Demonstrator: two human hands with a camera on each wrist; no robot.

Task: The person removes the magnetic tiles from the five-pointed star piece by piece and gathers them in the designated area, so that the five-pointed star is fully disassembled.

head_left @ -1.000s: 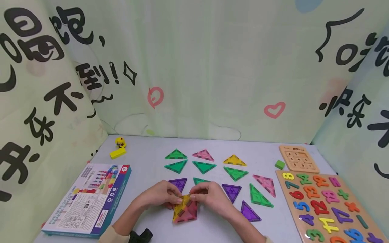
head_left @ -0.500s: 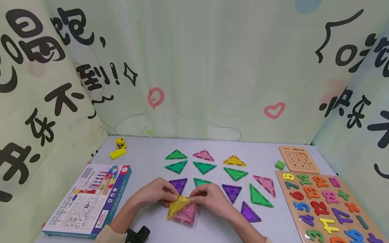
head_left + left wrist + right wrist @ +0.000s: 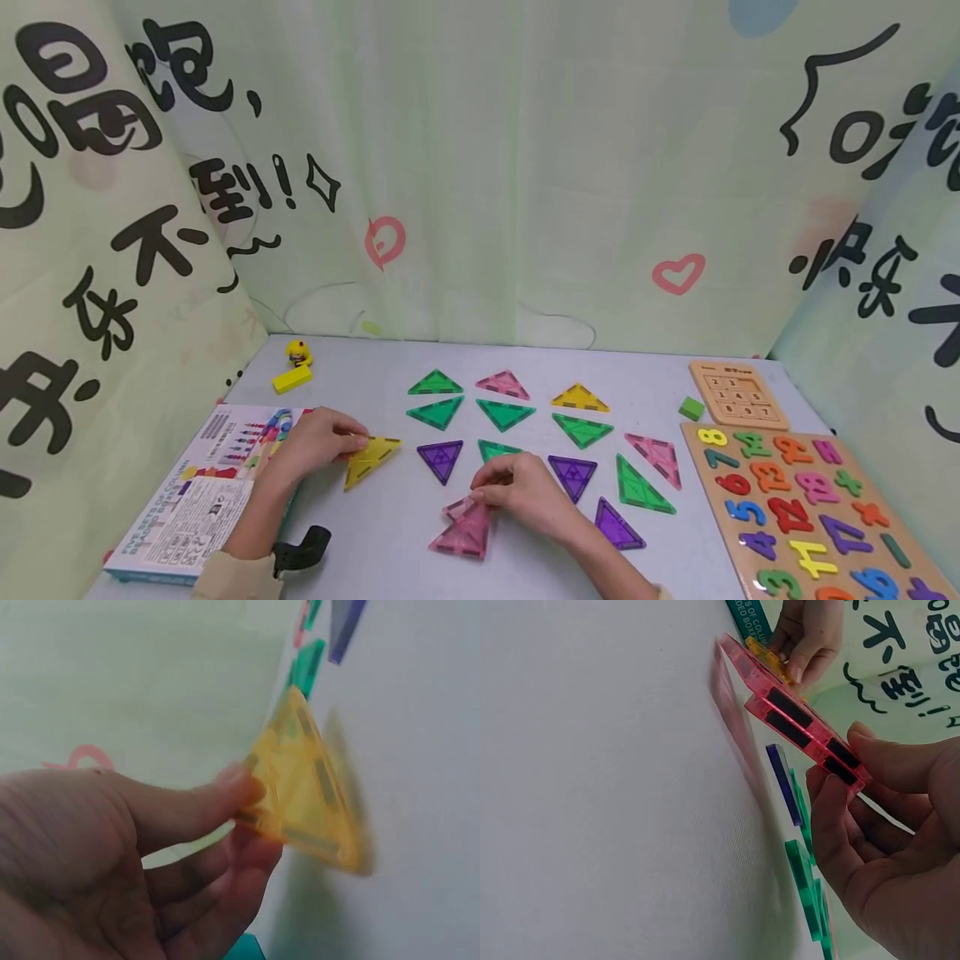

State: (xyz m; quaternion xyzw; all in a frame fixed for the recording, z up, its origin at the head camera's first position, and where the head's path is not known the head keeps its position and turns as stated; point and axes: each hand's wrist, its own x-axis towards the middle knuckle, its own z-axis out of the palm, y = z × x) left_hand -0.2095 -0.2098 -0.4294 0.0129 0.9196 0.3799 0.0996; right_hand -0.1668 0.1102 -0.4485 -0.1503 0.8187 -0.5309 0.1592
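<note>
My left hand (image 3: 315, 440) pinches a yellow triangular magnetic tile (image 3: 372, 457) by one corner, beside the boxed set's right edge. In the left wrist view, thumb and fingertips grip this yellow tile (image 3: 304, 787) with its other corners sticking out. My right hand (image 3: 522, 493) pinches two pink triangular magnetic tiles (image 3: 465, 535) over the front middle of the table. The right wrist view shows these pink tiles (image 3: 799, 720) edge-on, one against the other, with dark magnet strips along their edges. Nearest the hands lie a purple triangle (image 3: 440, 460) and a partly hidden green triangle (image 3: 495, 450).
Several green, pink, yellow and purple triangle tiles lie around, such as a green one (image 3: 641, 485). A box (image 3: 195, 517) lies at left, a toy figure (image 3: 298, 353) and yellow block (image 3: 292, 380) behind it. At right are a number board (image 3: 750, 542), wooden puzzle (image 3: 738, 393) and green block (image 3: 691, 407).
The left hand has drawn the yellow tile away from the pink ones and carried it left and back toward the box. The right hand stays almost in place with the pink tiles.
</note>
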